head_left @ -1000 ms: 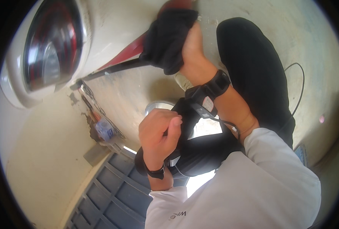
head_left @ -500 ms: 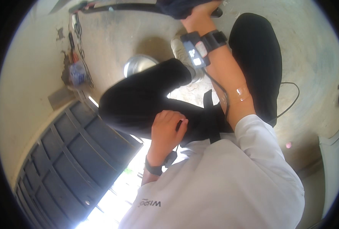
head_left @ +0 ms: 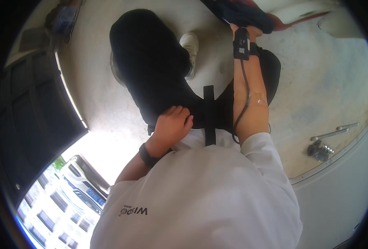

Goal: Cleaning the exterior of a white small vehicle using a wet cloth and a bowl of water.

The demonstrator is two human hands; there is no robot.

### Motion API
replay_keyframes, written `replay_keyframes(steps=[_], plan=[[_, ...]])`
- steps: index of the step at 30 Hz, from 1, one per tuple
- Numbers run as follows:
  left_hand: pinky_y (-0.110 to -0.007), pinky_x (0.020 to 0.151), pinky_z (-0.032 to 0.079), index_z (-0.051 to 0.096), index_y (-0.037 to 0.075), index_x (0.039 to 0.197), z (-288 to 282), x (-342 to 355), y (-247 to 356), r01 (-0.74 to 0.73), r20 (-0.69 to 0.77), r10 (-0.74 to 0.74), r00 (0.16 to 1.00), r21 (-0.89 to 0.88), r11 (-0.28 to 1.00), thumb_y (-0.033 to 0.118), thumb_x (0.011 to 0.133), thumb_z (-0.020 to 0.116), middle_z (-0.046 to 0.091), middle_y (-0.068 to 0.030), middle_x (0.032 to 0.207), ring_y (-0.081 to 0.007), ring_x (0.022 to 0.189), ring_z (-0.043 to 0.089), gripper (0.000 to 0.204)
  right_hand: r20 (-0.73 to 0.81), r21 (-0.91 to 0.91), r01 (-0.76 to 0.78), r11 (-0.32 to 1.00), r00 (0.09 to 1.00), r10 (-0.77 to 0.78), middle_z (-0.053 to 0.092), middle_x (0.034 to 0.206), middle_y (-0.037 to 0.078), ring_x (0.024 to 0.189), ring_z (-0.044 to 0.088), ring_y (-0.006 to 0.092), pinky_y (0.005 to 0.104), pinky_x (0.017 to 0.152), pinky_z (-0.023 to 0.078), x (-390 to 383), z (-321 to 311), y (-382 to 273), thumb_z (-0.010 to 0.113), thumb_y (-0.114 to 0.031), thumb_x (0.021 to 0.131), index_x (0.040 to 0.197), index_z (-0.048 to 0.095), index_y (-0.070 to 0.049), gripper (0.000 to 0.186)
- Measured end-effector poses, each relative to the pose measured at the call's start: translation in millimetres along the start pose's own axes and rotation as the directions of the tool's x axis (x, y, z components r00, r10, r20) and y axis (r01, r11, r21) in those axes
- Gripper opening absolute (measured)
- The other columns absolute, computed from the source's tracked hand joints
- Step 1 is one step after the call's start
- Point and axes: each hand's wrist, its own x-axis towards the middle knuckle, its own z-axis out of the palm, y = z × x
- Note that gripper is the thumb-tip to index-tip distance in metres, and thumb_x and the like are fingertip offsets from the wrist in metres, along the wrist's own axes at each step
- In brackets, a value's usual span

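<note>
My left hand [head_left: 173, 126] rests on the black trousers [head_left: 155, 70] at my left thigh, its fingers loosely bent and the thumb a little apart. Nothing shows in it. Stretched far forward, my right arm ends at the top of the view, where my right hand [head_left: 255, 31] grips a dark cloth [head_left: 250, 15]. The cloth covers most of its fingers. A black device [head_left: 242, 46] is strapped at the right wrist, with a cable running down the forearm. Another dark band [head_left: 147, 155] circles the left wrist.
Long metal tools [head_left: 331, 135] and a small pile of dark and shiny parts [head_left: 318, 151] lie on the floor at right, beside a white panel [head_left: 337, 203]. A dark ribbed door [head_left: 38, 95] stands at left; a parked car [head_left: 82, 182] shows outside. A red strip [head_left: 300, 21] runs beyond the cloth.
My view has turned, bringing the floor tools and the outdoor car into sight. The right hand and cloth now appear further right. My left hand stays on the thigh.
</note>
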Motion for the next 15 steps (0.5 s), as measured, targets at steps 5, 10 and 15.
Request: replay_keyframes(steps=[5, 10, 15], plan=[[-0.036, 0.059, 0.05, 0.058, 0.001, 0.073, -18, 3, 6, 0.237, 0.31, -0.277, 0.91, 0.161, 0.958, 0.037, 0.078, 0.059, 0.06, -0.0132, 0.073, -0.0279, 0.067, 0.062, 0.036, 0.215, -0.205, 0.259, 0.944, 0.953, -0.215, 0.041, 0.135, 0.011, 0.13, 0.033, 0.0252, 0.0427, 0.108, 0.026, 80, 19, 20, 0.03, -0.042, 0.09, 0.13, 0.044, -0.009, 0.054], [-0.039, 0.065, 0.052, 0.062, -0.004, 0.082, 5, 41, -10, 0.323, 0.469, -0.331, 0.819, 0.1, 0.941, 0.042, 0.081, 0.053, 0.063, -0.0184, 0.08, -0.0316, 0.074, 0.064, 0.047, -0.054, -0.138, 0.156, 0.978, 0.985, -0.165, 0.065, 0.076, 0.011, 0.074, 0.063, 0.0224, 0.0377, 0.07, 0.053, 47, 21, -40, 0.066, -0.027, 0.074, 0.077, 0.064, 0.003, 0.03], [-0.045, 0.074, 0.051, 0.06, -0.009, 0.088, -11, 57, -34, 0.425, 0.706, -0.221, 0.673, -0.124, 0.897, 0.043, 0.076, 0.057, 0.063, -0.0237, 0.079, -0.0382, 0.074, 0.064, 0.053, 0.298, -0.697, 0.429, 0.575, 0.902, -0.313, 0.06, 0.108, 0.014, 0.097, 0.058, 0.0255, 0.0374, 0.086, 0.049, 32, 15, -66, 0.069, -0.013, 0.071, 0.11, 0.057, 0.002, 0.043]])
